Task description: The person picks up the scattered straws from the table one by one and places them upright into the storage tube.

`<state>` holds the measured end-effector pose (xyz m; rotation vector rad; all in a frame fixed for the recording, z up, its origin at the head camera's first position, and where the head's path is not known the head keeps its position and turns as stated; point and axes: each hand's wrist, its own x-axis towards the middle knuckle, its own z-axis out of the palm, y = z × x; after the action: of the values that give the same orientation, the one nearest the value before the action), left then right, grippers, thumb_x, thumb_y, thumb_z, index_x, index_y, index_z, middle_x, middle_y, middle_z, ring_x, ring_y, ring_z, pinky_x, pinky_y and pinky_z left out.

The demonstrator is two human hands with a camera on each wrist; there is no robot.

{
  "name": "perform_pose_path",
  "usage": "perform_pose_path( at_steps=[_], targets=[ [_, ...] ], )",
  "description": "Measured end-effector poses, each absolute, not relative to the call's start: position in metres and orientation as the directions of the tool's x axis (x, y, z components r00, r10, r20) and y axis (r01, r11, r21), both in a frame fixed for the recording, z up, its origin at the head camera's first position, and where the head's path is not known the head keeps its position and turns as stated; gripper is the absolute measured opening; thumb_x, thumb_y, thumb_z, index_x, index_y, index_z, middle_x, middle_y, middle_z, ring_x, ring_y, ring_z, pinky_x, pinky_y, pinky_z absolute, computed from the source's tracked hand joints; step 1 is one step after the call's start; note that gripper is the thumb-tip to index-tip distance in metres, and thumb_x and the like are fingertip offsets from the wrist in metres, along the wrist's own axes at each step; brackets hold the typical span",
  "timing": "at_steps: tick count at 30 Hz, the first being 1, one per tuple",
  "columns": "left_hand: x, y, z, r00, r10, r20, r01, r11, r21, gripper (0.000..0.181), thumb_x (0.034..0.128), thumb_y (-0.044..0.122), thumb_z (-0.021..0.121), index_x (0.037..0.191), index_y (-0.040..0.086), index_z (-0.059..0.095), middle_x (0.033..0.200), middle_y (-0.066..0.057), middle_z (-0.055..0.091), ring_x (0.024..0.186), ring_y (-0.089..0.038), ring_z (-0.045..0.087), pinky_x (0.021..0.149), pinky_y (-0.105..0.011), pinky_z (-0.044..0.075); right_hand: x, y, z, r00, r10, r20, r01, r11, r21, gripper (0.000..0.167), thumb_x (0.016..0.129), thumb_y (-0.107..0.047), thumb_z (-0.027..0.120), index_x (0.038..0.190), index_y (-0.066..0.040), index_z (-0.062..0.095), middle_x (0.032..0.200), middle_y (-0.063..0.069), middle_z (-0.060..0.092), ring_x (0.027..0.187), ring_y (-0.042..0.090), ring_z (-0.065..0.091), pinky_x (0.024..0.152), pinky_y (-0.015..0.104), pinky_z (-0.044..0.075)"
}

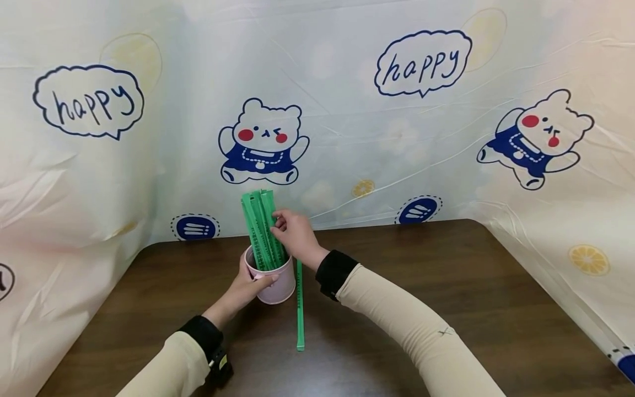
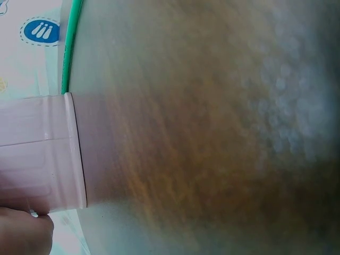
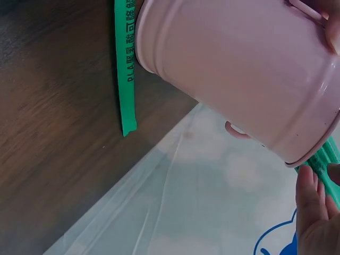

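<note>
A pink metal bucket (image 1: 279,288) stands on the table, leaning a little. Several green paper-wrapped straws (image 1: 259,231) rise upright out of it in a bunch. My left hand (image 1: 240,292) grips the bucket from its left side, thumb across the front near the rim. At the bunch's right edge, my right hand (image 1: 299,236) pinches a green straw between thumb and fingers; the right wrist view shows the fingers (image 3: 308,204) at the straws just beyond the rim. One loose wrapped straw (image 1: 300,314) with dark printing lies on the table, right of the bucket.
The dark brown wooden table (image 1: 421,286) extends to both sides. Behind it hangs a pale printed curtain (image 1: 342,138) with bears and "happy" bubbles, meeting the table's back edge close behind the bucket. Each wrist wears a black band (image 1: 337,271).
</note>
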<state>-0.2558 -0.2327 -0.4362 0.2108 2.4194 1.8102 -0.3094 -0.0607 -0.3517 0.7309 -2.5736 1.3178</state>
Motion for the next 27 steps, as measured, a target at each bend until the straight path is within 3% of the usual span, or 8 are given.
perform_pose_path(
  at_steps=[6,9,16,22,24,26,27],
  targets=[
    [-0.255,-0.233,-0.439,-0.984,0.177,-0.012,0.039,0.285,0.958,0.103,0.0901,0.018,0.064,0.16,0.007,-0.011,0.164,-0.026,0.012,0.148,-0.042,0.025,0.122,-0.06,0.028,-0.308,-0.059,-0.352,-0.874,-0.348,0.339,-0.478,0.497,-0.724,0.042,0.101,-0.014,0.063,0.14,0.0,0.056,0.116,0.016,0.068,0.102,0.025,0.069,0.083,0.029,0.058],
    [-0.255,-0.233,-0.439,-0.984,0.178,-0.012,0.039,0.281,0.959,0.102,0.0905,0.018,0.064,0.16,0.007,-0.01,0.164,-0.026,0.012,0.148,-0.043,0.025,0.123,-0.062,0.027,-0.31,-0.054,-0.353,-0.885,-0.331,0.328,-0.455,0.457,-0.765,0.04,0.104,-0.016,0.058,0.141,0.0,0.054,0.12,0.017,0.067,0.107,0.027,0.067,0.087,0.032,0.057],
    [-0.257,-0.236,-0.438,-0.984,0.178,-0.024,0.027,0.28,0.96,0.103,0.091,0.02,0.064,0.16,0.01,-0.011,0.166,-0.025,0.01,0.15,-0.042,0.022,0.125,-0.065,0.022,-0.326,-0.035,-0.369,-0.926,-0.2,0.319,-0.376,0.469,-0.799,0.03,0.102,-0.01,0.054,0.127,0.004,0.062,0.113,0.02,0.07,0.102,0.031,0.066,0.089,0.039,0.055],
    [-0.256,-0.236,-0.437,-0.984,0.173,-0.039,0.011,0.281,0.96,0.104,0.0913,0.02,0.065,0.161,0.011,-0.011,0.166,-0.024,0.01,0.15,-0.043,0.022,0.125,-0.066,0.021,-0.331,-0.029,-0.399,-0.974,-0.223,0.029,-0.164,0.618,-0.769,0.033,0.093,-0.003,0.063,0.123,0.01,0.063,0.116,0.025,0.071,0.077,0.028,0.072,0.068,0.026,0.056],
    [-0.256,-0.236,-0.437,-0.984,0.174,-0.045,0.006,0.281,0.96,0.103,0.092,0.02,0.065,0.161,0.012,-0.011,0.166,-0.024,0.01,0.15,-0.042,0.022,0.125,-0.066,0.021,-0.33,-0.031,-0.41,-0.97,-0.234,-0.067,-0.112,0.674,-0.73,0.024,0.091,-0.002,0.066,0.112,0.009,0.067,0.116,0.024,0.071,0.069,0.028,0.073,0.059,0.024,0.056],
    [-0.256,-0.235,-0.436,-0.983,0.177,-0.046,0.006,0.281,0.96,0.103,0.0923,0.021,0.065,0.161,0.012,-0.011,0.166,-0.024,0.01,0.15,-0.042,0.022,0.126,-0.066,0.02,-0.328,-0.034,-0.417,-0.964,-0.238,-0.12,-0.086,0.703,-0.706,0.007,0.09,-0.002,0.068,0.088,0.005,0.067,0.099,0.02,0.073,0.062,0.027,0.072,0.053,0.023,0.054],
    [-0.256,-0.235,-0.436,-0.983,0.18,-0.044,0.008,0.28,0.96,0.103,0.0924,0.021,0.065,0.161,0.012,-0.011,0.166,-0.024,0.01,0.15,-0.042,0.022,0.126,-0.066,0.02,-0.327,-0.035,-0.419,-0.962,-0.239,-0.129,-0.081,0.707,-0.702,0.014,0.089,-0.002,0.069,0.076,0.001,0.063,0.086,0.017,0.071,0.058,0.026,0.07,0.05,0.023,0.053]
  ],
)
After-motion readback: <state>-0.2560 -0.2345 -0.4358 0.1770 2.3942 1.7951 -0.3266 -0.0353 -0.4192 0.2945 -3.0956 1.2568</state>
